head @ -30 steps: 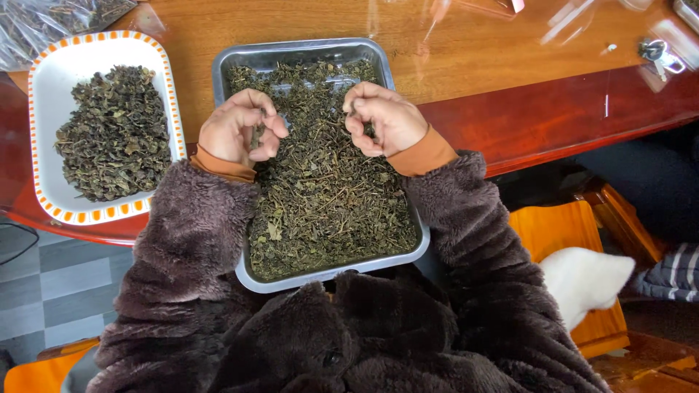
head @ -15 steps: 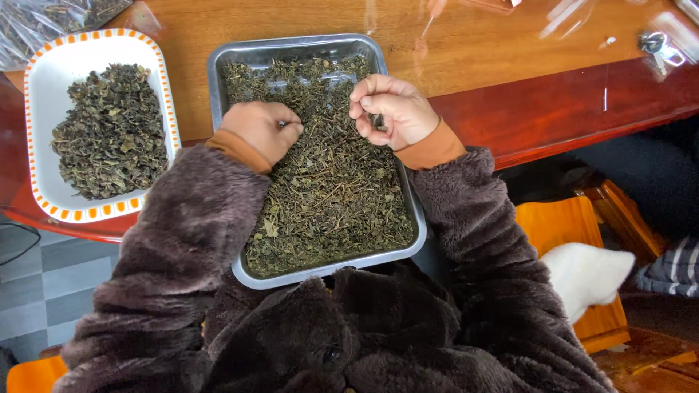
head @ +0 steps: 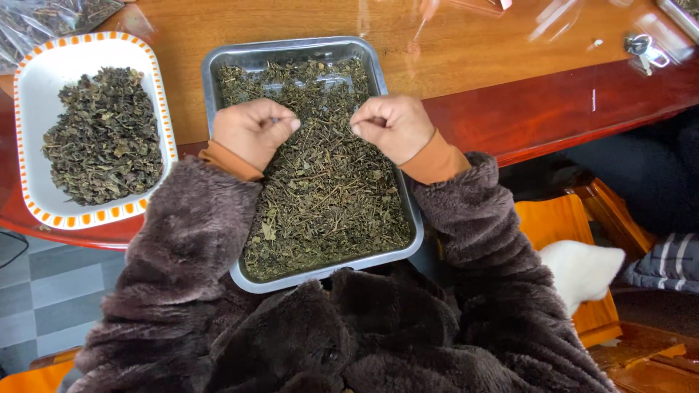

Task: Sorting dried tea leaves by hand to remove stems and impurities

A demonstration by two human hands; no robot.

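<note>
A metal tray [head: 290,52] full of dried green leaves and stems [head: 328,204] rests at the table edge in front of me. Both my hands hover over its middle. My left hand [head: 253,132] is curled, fingertips pinched together over the leaves. My right hand [head: 393,126] is likewise curled, thumb and fingers pinched near a small bit of leaf; what it grips is too small to make out. To the left stands a white dish with an orange-checked rim [head: 29,87] holding a heap of sorted dried leaves [head: 103,145].
The wooden table [head: 473,58] has a dark red edge. A clear plastic bag of leaves [head: 44,18] lies at the back left, a bunch of keys [head: 642,46] at the back right. An orange wooden stool [head: 561,233] and a white furry thing [head: 582,266] sit at my right.
Both hands have drawn closer together over the tray's middle, with fingers curled tighter into pinches. The view has shifted slightly.
</note>
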